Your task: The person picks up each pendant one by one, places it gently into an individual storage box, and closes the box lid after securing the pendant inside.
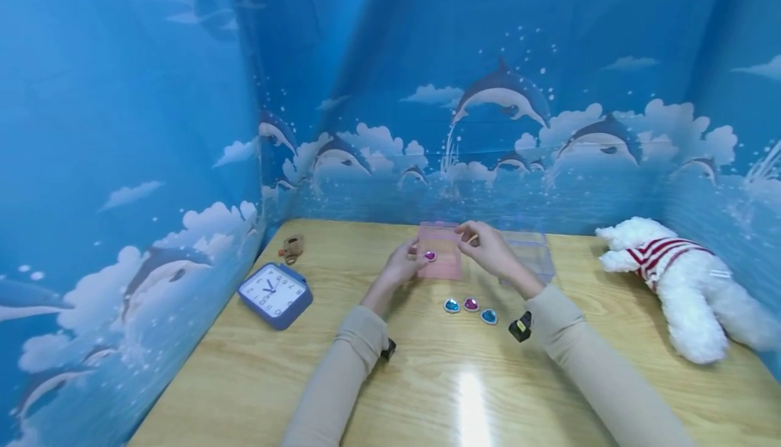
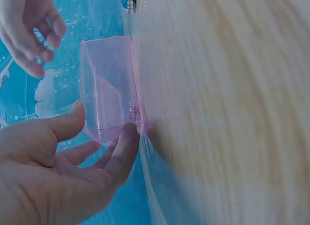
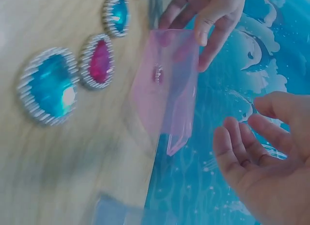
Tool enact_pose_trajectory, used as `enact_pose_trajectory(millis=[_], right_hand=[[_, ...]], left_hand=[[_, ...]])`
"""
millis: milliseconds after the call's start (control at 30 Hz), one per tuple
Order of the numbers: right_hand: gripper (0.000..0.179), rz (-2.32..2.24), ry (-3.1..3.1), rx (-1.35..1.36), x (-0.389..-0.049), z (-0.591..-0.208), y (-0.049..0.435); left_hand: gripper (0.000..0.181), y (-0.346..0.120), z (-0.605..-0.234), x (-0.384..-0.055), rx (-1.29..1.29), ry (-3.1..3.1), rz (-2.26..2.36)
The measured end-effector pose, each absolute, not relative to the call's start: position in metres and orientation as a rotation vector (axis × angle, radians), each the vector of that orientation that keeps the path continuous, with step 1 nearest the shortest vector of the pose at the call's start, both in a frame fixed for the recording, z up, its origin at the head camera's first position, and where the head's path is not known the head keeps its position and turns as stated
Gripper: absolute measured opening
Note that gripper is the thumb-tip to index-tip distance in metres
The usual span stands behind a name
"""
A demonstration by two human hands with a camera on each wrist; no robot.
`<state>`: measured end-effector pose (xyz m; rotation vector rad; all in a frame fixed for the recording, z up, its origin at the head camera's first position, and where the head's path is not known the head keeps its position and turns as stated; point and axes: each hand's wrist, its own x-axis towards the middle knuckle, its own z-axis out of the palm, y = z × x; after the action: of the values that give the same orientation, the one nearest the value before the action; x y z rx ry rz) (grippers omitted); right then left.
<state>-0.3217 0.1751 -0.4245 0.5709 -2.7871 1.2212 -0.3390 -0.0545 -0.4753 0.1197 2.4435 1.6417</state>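
A pink see-through plastic box (image 1: 448, 267) stands near the table's back edge. Inside it, toward the left end, lies a magenta gem (image 1: 430, 256) with a silvery beaded rim. My left hand (image 1: 403, 262) holds the box by that end, thumb along one side and fingertips (image 2: 127, 133) at the bottom corner. Past the box's other end, my right hand (image 3: 271, 152) hovers with loosely bent fingers and nothing in them. On the table in front are a teal gem (image 1: 451, 306), a magenta gem (image 1: 470, 304) and another teal gem (image 1: 489, 316), all with beaded rims.
A clear box with purplish edges (image 1: 531, 257) stands right of the pink one, partly behind my right forearm. At the left are a blue alarm clock (image 1: 274, 294) and a small brown toy (image 1: 293, 249). A white plush toy (image 1: 683, 284) lies far right. Dolphin-printed cloth (image 1: 390, 81) walls the table.
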Motion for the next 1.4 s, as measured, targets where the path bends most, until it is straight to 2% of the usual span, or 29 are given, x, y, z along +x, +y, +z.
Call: enact_pose_trajectory(millis=[433, 933, 1400], right_hand=[[0.032, 1.002, -2.841, 0.922, -0.293, -0.444, 0.195], [0.033, 0.706, -2.910, 1.052, -0.273, -0.465, 0.198], [0.021, 0.557, -3.004, 0.994, -0.269, -0.468, 0.191]], left_hand=[[0.068, -0.052, -0.475, -0.340, 0.095, 2.450, 1.612], [0.070, -0.053, -0.470, -0.336, 0.085, 2.466, 1.583], [0.069, -0.053, -0.469, -0.337, 0.070, 2.458, 1.570]])
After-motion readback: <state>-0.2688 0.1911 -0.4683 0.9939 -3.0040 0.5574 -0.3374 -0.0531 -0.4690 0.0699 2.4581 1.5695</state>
